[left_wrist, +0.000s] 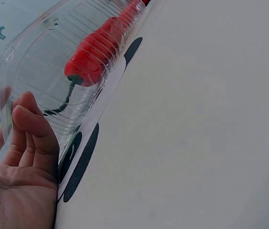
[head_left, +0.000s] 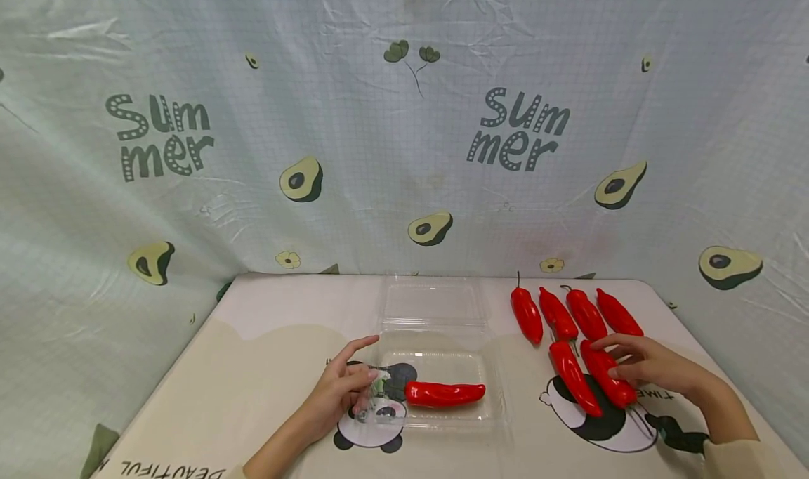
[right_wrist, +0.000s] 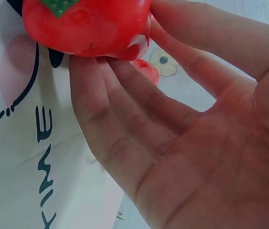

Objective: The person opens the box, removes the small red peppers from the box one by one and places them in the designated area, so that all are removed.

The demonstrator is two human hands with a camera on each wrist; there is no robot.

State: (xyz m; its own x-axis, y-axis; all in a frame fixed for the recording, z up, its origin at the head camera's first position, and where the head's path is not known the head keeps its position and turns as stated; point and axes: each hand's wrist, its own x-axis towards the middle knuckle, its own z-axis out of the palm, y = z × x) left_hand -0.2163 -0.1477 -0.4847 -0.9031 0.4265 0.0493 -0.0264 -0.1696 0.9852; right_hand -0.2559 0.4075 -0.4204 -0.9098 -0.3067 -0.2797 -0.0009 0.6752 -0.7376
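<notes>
An unfolded clear plastic box [head_left: 496,409] stands in the middle of the table, its lid [head_left: 432,300] laid back behind it. One red chili pepper [head_left: 445,395] lies crosswise inside, its green stem showing in the left wrist view. My left hand [head_left: 335,395] holds the box's left rim between thumb and fingers, the index finger stretched along the side. On the right, my right hand [head_left: 651,363] grips a red chili pepper [head_left: 608,375] in the front row, fingers and thumb against its sides. In the right wrist view, that pepper [right_wrist: 87,28] partly hides the fingertips.
Another red pepper [head_left: 575,379] lies just left of the gripped one. Behind them several more peppers [head_left: 586,314] lie in a row near the table's back edge. A printed cloth [head_left: 404,128] hangs behind the table [head_left: 265,373], which has panda prints.
</notes>
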